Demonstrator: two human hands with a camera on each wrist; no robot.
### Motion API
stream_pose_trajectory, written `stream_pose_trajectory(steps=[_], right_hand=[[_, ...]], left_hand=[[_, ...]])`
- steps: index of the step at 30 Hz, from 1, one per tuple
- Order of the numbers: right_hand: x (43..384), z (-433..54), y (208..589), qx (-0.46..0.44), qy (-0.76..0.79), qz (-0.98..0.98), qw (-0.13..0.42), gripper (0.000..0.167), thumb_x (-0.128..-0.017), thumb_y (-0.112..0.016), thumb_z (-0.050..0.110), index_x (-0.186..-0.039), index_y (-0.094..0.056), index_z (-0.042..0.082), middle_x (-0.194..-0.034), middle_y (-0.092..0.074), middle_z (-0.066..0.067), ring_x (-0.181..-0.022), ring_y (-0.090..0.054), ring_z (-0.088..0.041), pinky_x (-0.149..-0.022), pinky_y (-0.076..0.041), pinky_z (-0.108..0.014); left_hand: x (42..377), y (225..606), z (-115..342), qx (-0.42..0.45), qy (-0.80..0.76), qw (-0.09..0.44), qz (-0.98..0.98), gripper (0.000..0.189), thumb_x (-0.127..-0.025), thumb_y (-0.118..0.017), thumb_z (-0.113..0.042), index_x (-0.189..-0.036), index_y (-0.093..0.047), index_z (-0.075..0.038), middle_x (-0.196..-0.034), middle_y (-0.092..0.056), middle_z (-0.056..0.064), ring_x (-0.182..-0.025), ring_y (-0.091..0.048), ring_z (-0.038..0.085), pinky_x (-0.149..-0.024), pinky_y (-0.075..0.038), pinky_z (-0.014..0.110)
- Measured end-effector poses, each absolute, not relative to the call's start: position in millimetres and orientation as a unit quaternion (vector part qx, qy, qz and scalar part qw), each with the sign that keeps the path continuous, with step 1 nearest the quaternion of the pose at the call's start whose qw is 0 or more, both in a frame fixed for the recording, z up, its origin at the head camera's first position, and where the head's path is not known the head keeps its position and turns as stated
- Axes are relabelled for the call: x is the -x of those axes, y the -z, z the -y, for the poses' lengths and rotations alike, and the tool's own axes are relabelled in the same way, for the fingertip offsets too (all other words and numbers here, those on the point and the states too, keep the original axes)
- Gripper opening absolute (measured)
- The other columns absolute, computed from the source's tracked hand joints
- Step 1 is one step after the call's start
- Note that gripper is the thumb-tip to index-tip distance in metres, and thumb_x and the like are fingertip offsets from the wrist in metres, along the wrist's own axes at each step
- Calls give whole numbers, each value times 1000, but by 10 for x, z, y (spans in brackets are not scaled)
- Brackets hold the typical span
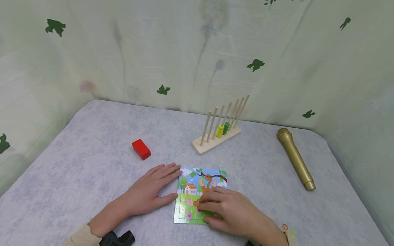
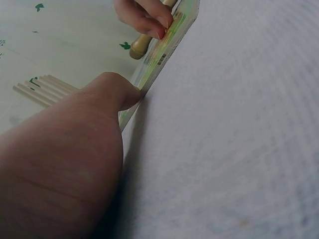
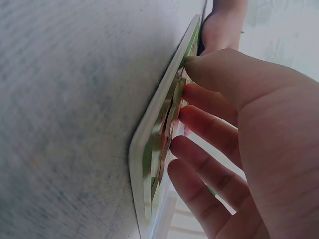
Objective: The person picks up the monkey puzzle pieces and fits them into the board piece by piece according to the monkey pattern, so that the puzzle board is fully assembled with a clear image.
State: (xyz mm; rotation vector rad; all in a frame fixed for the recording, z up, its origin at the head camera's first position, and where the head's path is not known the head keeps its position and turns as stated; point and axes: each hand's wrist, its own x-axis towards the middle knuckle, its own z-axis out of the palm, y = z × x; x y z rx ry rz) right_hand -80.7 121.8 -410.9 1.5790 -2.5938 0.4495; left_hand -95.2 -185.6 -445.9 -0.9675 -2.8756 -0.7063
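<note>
A jigsaw puzzle (image 1: 201,173) with a house, trees and an orange-brown animal under a branch lies flat on the table. My left hand (image 1: 150,191) rests at its left side, fingers extended, with fingertips and thumb at the board's edge. Over the lower right part is my right hand (image 1: 234,210), its fingertips touching the pieces and hiding that corner. In the right wrist view, the thumb (image 3: 214,72) touches near the board's rim, apart from the slightly bent fingers. Some puzzle pieces (image 3: 164,134) there sit unevenly, a little raised. No piece is visibly pinched.
A red block (image 1: 141,149) lies beyond my left hand. Behind the puzzle stands a wooden peg stand (image 1: 203,147) with yellow beads (image 1: 220,131) and green beads (image 1: 226,127). A gold microphone-shaped object (image 1: 296,159) lies at the right. A patterned curtain (image 1: 184,51) hangs behind the table.
</note>
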Motion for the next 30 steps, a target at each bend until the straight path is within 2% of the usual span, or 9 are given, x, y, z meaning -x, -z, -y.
stream_pose_trajectory(steps=[13,30], right_hand=[[798,-1235,4123,-527,-146,836,40,23,-96,-75,31,-117,-77,25,-123,-67,16,-117,-60,-3,-98,-54,-22],[802,-1234,4123,-527,-147,836,39,21,-95,-74,29,-116,-77,25,-124,-66,16,-118,-59,-2,-97,-54,-21]], left_hand=[[948,4472,1860,322,228,42,918,65,-95,-71,-44,-151,-54,-17,-160,-47,0,-150,-40,23,-123,-30,49],[950,4466,1857,319,230,36,919,65,-95,-71,-45,-151,-54,-17,-160,-46,-1,-151,-40,21,-124,-30,48]])
